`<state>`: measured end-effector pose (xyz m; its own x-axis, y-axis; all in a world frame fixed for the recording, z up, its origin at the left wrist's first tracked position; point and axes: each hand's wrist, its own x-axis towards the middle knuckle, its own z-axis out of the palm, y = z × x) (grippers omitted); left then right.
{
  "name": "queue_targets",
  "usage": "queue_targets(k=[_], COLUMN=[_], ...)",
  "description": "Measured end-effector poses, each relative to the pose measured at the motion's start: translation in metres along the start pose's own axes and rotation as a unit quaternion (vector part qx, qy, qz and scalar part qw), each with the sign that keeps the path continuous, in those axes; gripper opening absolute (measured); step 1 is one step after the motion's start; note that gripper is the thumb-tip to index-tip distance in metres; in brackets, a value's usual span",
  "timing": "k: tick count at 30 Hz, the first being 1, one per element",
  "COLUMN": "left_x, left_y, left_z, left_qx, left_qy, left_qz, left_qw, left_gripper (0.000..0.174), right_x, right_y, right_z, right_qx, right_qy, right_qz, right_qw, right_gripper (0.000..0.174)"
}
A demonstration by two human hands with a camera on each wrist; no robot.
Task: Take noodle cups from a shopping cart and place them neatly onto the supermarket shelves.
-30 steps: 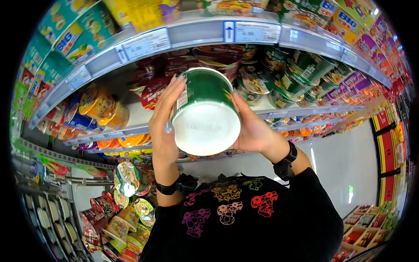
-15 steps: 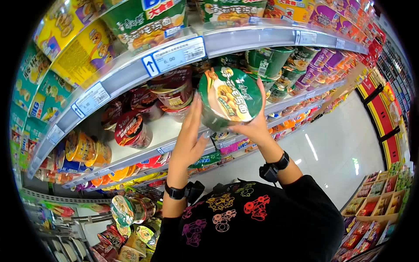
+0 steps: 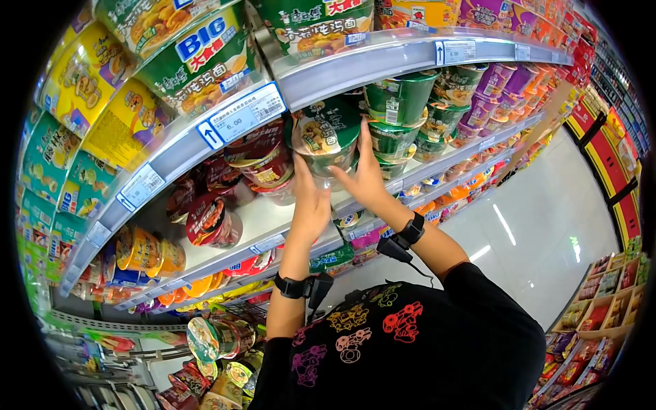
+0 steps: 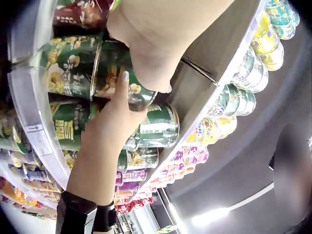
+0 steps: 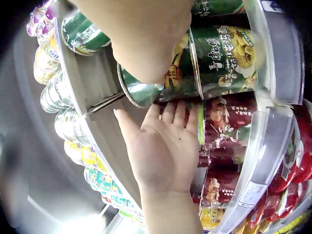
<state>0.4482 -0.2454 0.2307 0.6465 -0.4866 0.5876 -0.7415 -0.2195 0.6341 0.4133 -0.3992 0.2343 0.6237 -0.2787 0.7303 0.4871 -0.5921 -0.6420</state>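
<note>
A green instant noodle cup (image 3: 322, 133) stands on the shelf, stacked on another green noodle cup (image 5: 219, 61). My left hand (image 3: 311, 205) is at its left side, palm toward it and fingers extended, as the right wrist view shows. On the other side my right hand (image 3: 362, 179) rests straight fingers along the cup's wall, its thumb spread across the front. From the left wrist view, the right thumb lies against the upper cup (image 4: 109, 73). Dark red noodle cups (image 3: 263, 160) stand left of the stack, more green cups (image 3: 400, 99) to its right.
An upper shelf edge (image 3: 328, 78) with price tags runs just over the stack; large noodle buckets (image 3: 205, 61) sit on it. A lone red cup (image 3: 213, 222) lies near the lower shelf's front. Behind at lower left, several noodle cups (image 3: 215, 339) lie heaped.
The held noodle cup went from bottom toward the camera to lid in view, then forward and left onto the stack. Both hands moved with it into the shelf.
</note>
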Motion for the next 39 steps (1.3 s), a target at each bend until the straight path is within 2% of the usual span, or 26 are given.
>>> queue_targets(k=[2,3,4,6,7,8,10,12,13,14,15,16,18,19,20,22,23,24,27,29,33,36,37,39], left_x=[-0.008,-0.005,-0.002,0.009,0.016,0.026,0.048,0.070,0.079,0.087,0.094,0.098,0.108,0.108,0.107,0.098,0.093,0.088,0.065,0.048,0.011,-0.011,-0.016,-0.033], left_y=[0.006,0.021,0.034,0.058,0.068,0.075,0.074,0.074,0.077,0.079,0.083,0.086,0.092,0.094,0.099,0.103,0.107,0.109,0.111,0.124,0.134,0.137,0.145,0.151], left_z=[0.009,0.009,0.008,0.015,0.014,0.017,0.037,0.049,0.053,0.055,0.058,0.061,0.066,0.070,0.074,0.079,0.080,0.082,0.087,0.085,0.067,0.022,0.006,-0.029], left_qx=[0.083,0.091,0.085,0.005,0.052,0.099,0.063,0.140,0.142,0.144,0.148,0.084,-0.044,-0.020,-0.072,-0.060,-0.096,-0.088,-0.105,-0.098,-0.009,0.079,0.036,0.051], left_qy=[0.056,0.119,0.163,0.193,0.159,0.124,0.101,0.124,0.110,0.096,0.081,0.065,0.037,0.056,0.049,0.048,0.040,0.042,0.059,0.063,0.081,0.032,0.027,-0.011], left_qz=[0.023,0.025,0.037,0.073,0.103,0.133,0.098,0.103,0.088,0.075,0.062,0.036,-0.016,0.016,0.018,0.001,-0.016,-0.005,0.073,0.080,0.155,0.229,0.233,0.228], left_qw=[0.995,0.988,0.982,0.979,0.981,0.978,0.988,0.977,0.980,0.982,0.984,0.994,0.998,0.998,0.996,0.997,0.995,0.995,0.990,0.990,0.985,0.970,0.972,0.972], left_gripper=[0.076,0.079,0.080,0.080,0.080,0.080,0.077,0.067,0.067,0.066,0.066,0.068,0.074,0.074,0.074,0.075,0.076,0.081,0.092,0.092,0.087,0.079,0.073,0.078], right_x=[-0.008,-0.016,-0.018,-0.016,-0.007,0.003,0.024,0.046,0.053,0.055,0.059,0.063,0.067,0.067,0.068,0.067,0.064,0.060,0.045,0.032,0.003,-0.016,-0.026,-0.050], right_y=[-0.008,-0.006,-0.006,-0.010,-0.011,-0.013,-0.012,-0.003,0.008,0.026,0.022,0.017,0.013,0.018,0.022,0.011,0.006,0.005,-0.005,-0.013,-0.041,-0.069,-0.076,-0.099], right_z=[-0.010,-0.018,-0.027,-0.055,-0.071,-0.086,-0.111,-0.127,-0.131,-0.130,-0.132,-0.135,-0.135,-0.134,-0.133,-0.138,-0.140,-0.141,-0.147,-0.150,-0.157,-0.164,-0.163,-0.145], right_qx=[-0.071,-0.129,-0.134,-0.145,-0.174,-0.184,-0.202,-0.138,-0.085,-0.103,-0.107,-0.111,-0.080,-0.076,-0.071,-0.038,-0.020,-0.051,0.003,0.039,0.259,0.399,0.461,0.493], right_qy=[0.006,0.025,0.067,0.144,0.173,0.191,0.227,0.190,0.133,0.102,0.071,0.037,0.023,0.028,0.031,0.027,0.023,0.039,0.049,0.056,0.057,0.036,0.004,-0.029], right_qz=[-0.053,-0.075,-0.127,-0.231,-0.260,-0.216,-0.130,-0.066,-0.031,-0.005,0.010,0.025,0.025,0.017,0.008,0.041,0.058,0.023,-0.007,-0.016,0.047,0.173,0.191,0.260], right_qw=[0.996,0.988,0.981,0.951,0.934,0.940,0.944,0.970,0.987,0.989,0.992,0.993,0.996,0.997,0.997,0.998,0.998,0.998,0.999,0.998,0.963,0.900,0.866,0.830], right_gripper=[0.093,0.078,0.075,0.069,0.067,0.068,0.069,0.075,0.084,0.092,0.093,0.095,0.100,0.102,0.104,0.103,0.103,0.102,0.101,0.102,0.109,0.098,0.093,0.078])
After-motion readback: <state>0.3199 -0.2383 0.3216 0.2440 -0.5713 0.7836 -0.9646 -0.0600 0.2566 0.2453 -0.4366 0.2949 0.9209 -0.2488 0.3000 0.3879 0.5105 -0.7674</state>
